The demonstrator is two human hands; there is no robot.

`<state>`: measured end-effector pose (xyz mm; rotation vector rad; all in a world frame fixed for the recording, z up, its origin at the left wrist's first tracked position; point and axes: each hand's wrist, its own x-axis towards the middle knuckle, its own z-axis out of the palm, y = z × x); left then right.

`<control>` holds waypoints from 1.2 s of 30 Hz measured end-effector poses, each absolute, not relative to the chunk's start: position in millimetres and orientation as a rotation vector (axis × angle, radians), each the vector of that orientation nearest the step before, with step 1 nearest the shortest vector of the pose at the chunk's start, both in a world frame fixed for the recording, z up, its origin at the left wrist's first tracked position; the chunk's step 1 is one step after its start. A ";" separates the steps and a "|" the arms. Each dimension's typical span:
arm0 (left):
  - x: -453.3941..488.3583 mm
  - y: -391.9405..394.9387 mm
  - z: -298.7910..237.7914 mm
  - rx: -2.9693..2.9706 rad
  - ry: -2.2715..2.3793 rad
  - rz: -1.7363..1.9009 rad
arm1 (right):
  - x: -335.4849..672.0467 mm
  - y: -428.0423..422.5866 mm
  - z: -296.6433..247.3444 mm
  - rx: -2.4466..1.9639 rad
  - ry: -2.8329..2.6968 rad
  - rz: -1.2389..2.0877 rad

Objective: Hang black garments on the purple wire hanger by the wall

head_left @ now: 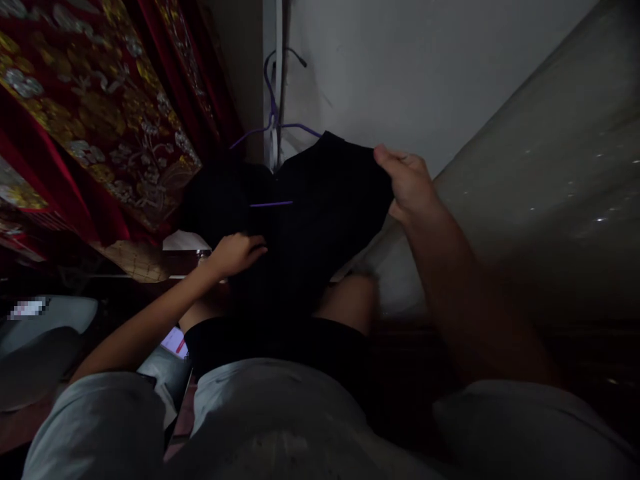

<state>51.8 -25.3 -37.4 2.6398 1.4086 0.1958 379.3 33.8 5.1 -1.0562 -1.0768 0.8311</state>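
Note:
In front of me a black shirt (300, 233) hangs on a thin purple hanger (274, 117), whose dark hook points up beside a pale upright strip. The hanger's lower bar shows as a short purple line across the cloth. My right hand (411, 181) pinches the shirt at its right shoulder or sleeve, thumb on top, drawing it out sideways. My left hand (239, 253) is lower, its fingers curled against the front of the shirt. Dim light hides the folds and most seams of the dark cloth.
Red cloth with gold and silver embroidery (100, 100) hangs at upper left. A pale wall (425, 67) stands behind, and a shiny translucent sheet (550, 200) slopes down at the right. On the left are a grey seat (50, 347) and a lit phone screen (175, 342).

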 end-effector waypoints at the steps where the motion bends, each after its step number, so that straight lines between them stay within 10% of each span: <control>1: 52.6 -29.9 -46.9 2.595 1.359 0.297 | 382.6 36.3 1.0 -1.086 -1.112 0.750; 7: 70.7 -61.9 -87.3 2.226 1.475 1.090 | 342.3 13.2 -30.4 -1.181 -1.185 0.160; 12: 102.1 -74.8 -111.5 1.890 1.413 1.354 | 249.4 -51.8 -95.8 -1.165 -1.300 1.035; 36: 122.0 -84.8 -146.6 1.242 1.064 1.724 | 221.4 -81.2 -132.4 -1.118 -1.172 1.088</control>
